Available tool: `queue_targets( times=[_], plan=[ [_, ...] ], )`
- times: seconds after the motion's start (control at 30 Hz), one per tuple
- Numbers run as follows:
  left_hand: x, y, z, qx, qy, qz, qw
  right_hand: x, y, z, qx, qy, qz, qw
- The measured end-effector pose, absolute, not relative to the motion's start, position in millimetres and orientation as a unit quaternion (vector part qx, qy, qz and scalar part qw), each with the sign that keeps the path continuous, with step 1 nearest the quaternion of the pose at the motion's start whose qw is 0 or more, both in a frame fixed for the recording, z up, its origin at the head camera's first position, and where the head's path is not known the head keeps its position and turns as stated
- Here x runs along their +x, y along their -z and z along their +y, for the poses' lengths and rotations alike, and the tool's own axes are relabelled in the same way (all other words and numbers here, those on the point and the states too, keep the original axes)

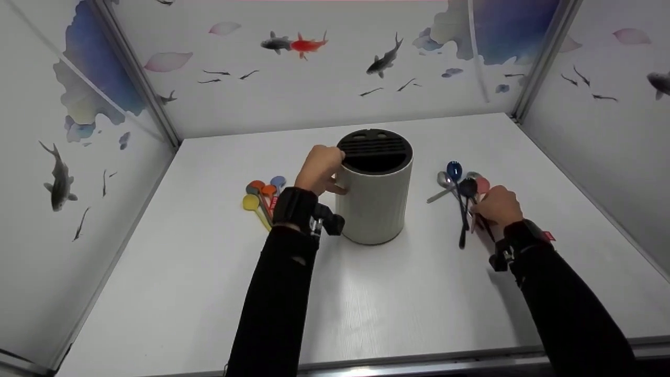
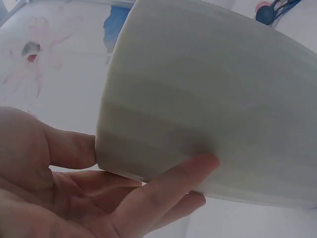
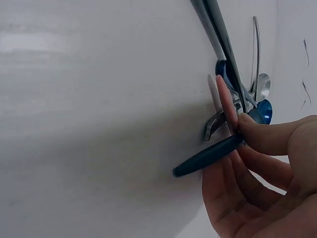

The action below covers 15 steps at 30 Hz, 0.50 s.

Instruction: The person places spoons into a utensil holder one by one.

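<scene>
A pale ribbed utensil holder with a black slotted top stands upright on the table. My left hand rests against its left side near the rim; in the left wrist view, extended fingers touch the holder's wall. On the right, my right hand is at a pile of spoons, pinching a dark handle between thumb and fingers. A pink handle lies right beside the thumb. About that hand are a blue slotted spoon, a black spoon and a silver spoon.
Left of the holder lies a bunch of coloured spoons, among them a yellow spoon, partly hidden behind the left wrist. Printed panels wall the white table at the back and both sides.
</scene>
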<state>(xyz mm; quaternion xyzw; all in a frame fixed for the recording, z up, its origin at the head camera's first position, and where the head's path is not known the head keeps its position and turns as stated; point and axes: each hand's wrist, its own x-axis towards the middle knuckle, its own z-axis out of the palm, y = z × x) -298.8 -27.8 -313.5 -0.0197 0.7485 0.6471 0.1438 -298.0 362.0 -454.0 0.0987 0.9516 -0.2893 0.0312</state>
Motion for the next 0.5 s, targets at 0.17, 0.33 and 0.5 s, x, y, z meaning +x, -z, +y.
queue_targets(
  times=[0.17,0.33,0.5],
  plan=[
    [-295,314,-31,-0.047,-0.683,0.718,0.126,-299,456,366,0.101,0.299,0.947,0.052],
    [-298,319,-32,-0.047,-0.686,0.717,0.114,-298,451,371,0.118,0.333,0.932,0.077],
    [-298,324,-29,-0.045,-0.681,0.723,0.106,-294,436,371,0.133,0.403,0.899,0.107]
  ],
)
